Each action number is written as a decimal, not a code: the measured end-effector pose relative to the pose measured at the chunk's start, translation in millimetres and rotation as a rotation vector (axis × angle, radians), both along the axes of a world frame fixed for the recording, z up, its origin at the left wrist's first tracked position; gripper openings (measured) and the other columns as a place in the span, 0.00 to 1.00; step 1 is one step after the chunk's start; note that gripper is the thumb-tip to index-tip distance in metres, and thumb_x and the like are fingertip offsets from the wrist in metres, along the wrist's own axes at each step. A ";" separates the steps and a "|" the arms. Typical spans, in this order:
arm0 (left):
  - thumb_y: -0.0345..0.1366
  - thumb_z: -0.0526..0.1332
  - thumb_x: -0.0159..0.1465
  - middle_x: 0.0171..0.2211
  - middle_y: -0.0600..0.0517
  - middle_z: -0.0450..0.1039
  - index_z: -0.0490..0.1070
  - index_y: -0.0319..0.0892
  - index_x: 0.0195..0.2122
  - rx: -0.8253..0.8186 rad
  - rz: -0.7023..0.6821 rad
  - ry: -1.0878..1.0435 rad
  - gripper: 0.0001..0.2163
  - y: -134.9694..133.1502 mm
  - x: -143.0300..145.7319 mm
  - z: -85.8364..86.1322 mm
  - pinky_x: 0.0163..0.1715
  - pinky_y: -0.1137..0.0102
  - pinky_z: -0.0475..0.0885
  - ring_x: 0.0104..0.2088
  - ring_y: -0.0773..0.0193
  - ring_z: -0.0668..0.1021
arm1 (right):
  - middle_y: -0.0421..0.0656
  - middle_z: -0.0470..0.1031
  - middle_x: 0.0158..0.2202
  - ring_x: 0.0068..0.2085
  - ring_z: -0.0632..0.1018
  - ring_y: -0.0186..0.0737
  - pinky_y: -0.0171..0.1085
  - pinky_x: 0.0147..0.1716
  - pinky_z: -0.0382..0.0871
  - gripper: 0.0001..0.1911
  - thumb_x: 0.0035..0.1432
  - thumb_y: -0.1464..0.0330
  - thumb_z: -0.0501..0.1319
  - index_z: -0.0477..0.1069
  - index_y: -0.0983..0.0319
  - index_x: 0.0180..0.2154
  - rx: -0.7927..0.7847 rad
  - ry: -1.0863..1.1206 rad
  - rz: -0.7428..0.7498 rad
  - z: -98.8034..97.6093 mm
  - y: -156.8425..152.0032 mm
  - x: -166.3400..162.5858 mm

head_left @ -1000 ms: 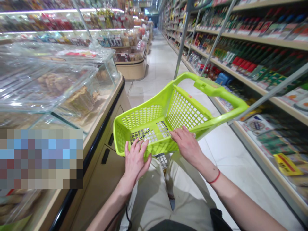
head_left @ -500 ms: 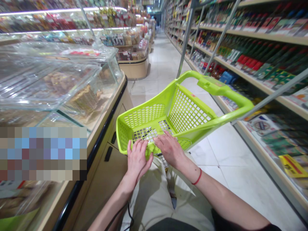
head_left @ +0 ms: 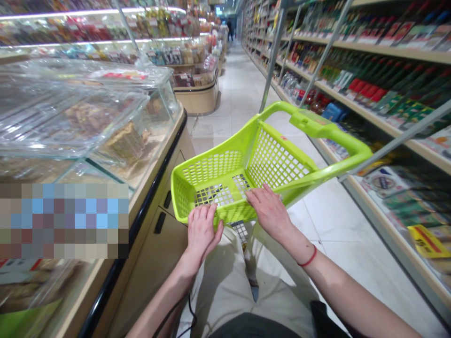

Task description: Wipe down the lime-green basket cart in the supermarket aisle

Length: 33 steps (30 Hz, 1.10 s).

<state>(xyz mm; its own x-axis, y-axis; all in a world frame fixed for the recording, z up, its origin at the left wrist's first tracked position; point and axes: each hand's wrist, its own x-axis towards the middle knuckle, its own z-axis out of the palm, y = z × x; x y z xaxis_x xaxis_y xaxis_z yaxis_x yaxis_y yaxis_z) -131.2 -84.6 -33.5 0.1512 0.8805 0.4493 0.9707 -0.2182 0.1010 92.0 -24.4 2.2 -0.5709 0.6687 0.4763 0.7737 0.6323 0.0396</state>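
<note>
Right in front of my legs is a lime-green plastic shopping cart (head_left: 234, 212) with mesh-patterned walls and nothing in its basket. Its handle (head_left: 317, 126) rises at the far right. My left hand (head_left: 203, 231) is closed over the near rim, close to the left corner, fingers over the edge and thumb on the outer side. Further right along that same rim, my right hand (head_left: 270, 212) is hooked over the edge, its fingertips inside the basket; its thumb is hidden. A red cord bracelet (head_left: 309, 257) circles my right wrist.
On the left stands a glass-topped display counter (head_left: 136, 239) with a dark edge strip and packaged food. Shelves (head_left: 387, 56) of bottles and boxes line the right, with slanted metal poles (head_left: 273, 65) before them. A tiled aisle (head_left: 236, 89) runs ahead; a distant person (head_left: 230, 30) stands there.
My right hand has slid to the right along the cart's near rim, away from my left hand. My left hand and the cart have hardly moved. A distant person now shows more clearly.
</note>
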 end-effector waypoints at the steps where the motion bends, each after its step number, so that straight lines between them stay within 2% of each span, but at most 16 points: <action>1: 0.39 0.56 0.64 0.47 0.42 0.72 0.65 0.37 0.57 -0.001 -0.004 0.000 0.20 0.0 0.1 -0.1 0.55 0.56 0.61 0.50 0.50 0.71 | 0.50 0.74 0.44 0.47 0.73 0.46 0.52 0.64 0.58 0.16 0.66 0.76 0.50 0.68 0.67 0.52 -0.001 0.012 0.019 -2.3 -1.7 -9.9; 6: 0.39 0.56 0.63 0.47 0.41 0.73 0.63 0.37 0.58 0.034 -0.012 0.014 0.22 0.2 -1.1 -4.3 0.54 0.55 0.61 0.50 0.50 0.72 | 0.49 0.74 0.42 0.47 0.74 0.46 0.51 0.64 0.59 0.15 0.65 0.76 0.50 0.68 0.68 0.52 -0.049 0.096 0.150 -10.0 -12.6 -64.0; 10: 0.37 0.57 0.60 0.45 0.40 0.73 0.64 0.35 0.56 0.048 -0.018 0.016 0.22 0.6 -2.9 -8.5 0.54 0.54 0.61 0.49 0.49 0.72 | 0.46 0.73 0.41 0.46 0.74 0.43 0.51 0.63 0.61 0.15 0.68 0.75 0.48 0.66 0.63 0.52 -0.094 0.160 0.169 -11.2 -18.8 -86.7; 13: 0.37 0.58 0.60 0.45 0.41 0.73 0.65 0.36 0.55 0.057 -0.022 0.012 0.21 1.4 -2.7 -10.3 0.57 0.53 0.60 0.48 0.50 0.73 | 0.46 0.74 0.41 0.46 0.74 0.43 0.51 0.63 0.61 0.17 0.67 0.75 0.49 0.65 0.64 0.54 -0.105 0.138 0.171 -10.8 -19.1 -84.0; 16: 0.39 0.57 0.62 0.45 0.43 0.73 0.65 0.38 0.54 0.073 -0.011 -0.004 0.20 2.6 -2.0 -10.4 0.59 0.54 0.59 0.48 0.52 0.73 | 0.49 0.74 0.44 0.48 0.75 0.44 0.50 0.63 0.61 0.18 0.65 0.76 0.51 0.66 0.66 0.55 -0.080 0.115 0.183 -9.5 -15.4 -66.7; 20: 0.38 0.57 0.63 0.45 0.44 0.73 0.66 0.39 0.54 0.079 -0.012 -0.023 0.18 3.1 -1.8 -7.0 0.61 0.55 0.58 0.49 0.53 0.73 | 0.50 0.76 0.46 0.50 0.75 0.45 0.53 0.62 0.62 0.17 0.66 0.76 0.51 0.67 0.65 0.54 -0.012 0.090 0.098 -5.6 -8.5 -32.4; 24: 0.38 0.58 0.63 0.49 0.44 0.72 0.68 0.43 0.53 0.043 0.041 -0.060 0.17 0.9 -1.7 -2.2 0.64 0.51 0.52 0.55 0.51 0.70 | 0.55 0.72 0.54 0.58 0.71 0.50 0.56 0.62 0.61 0.19 0.64 0.77 0.51 0.67 0.65 0.56 0.015 0.030 0.014 -5.7 -8.1 -12.8; 28: 0.38 0.58 0.64 0.50 0.45 0.72 0.68 0.44 0.54 0.036 0.051 -0.063 0.17 -1.5 -1.2 -0.6 0.65 0.50 0.51 0.57 0.51 0.70 | 0.56 0.71 0.57 0.60 0.70 0.51 0.54 0.61 0.63 0.23 0.62 0.80 0.51 0.66 0.67 0.57 0.038 0.059 -0.011 -15.3 -15.4 -27.1; 33: 0.38 0.58 0.63 0.48 0.44 0.73 0.64 0.40 0.57 0.049 0.019 -0.067 0.21 -2.8 -2.2 -3.5 0.64 0.51 0.52 0.53 0.52 0.72 | 0.58 0.71 0.56 0.60 0.70 0.52 0.53 0.62 0.63 0.22 0.63 0.77 0.53 0.65 0.70 0.58 -0.012 0.093 0.090 -23.7 -24.1 -68.9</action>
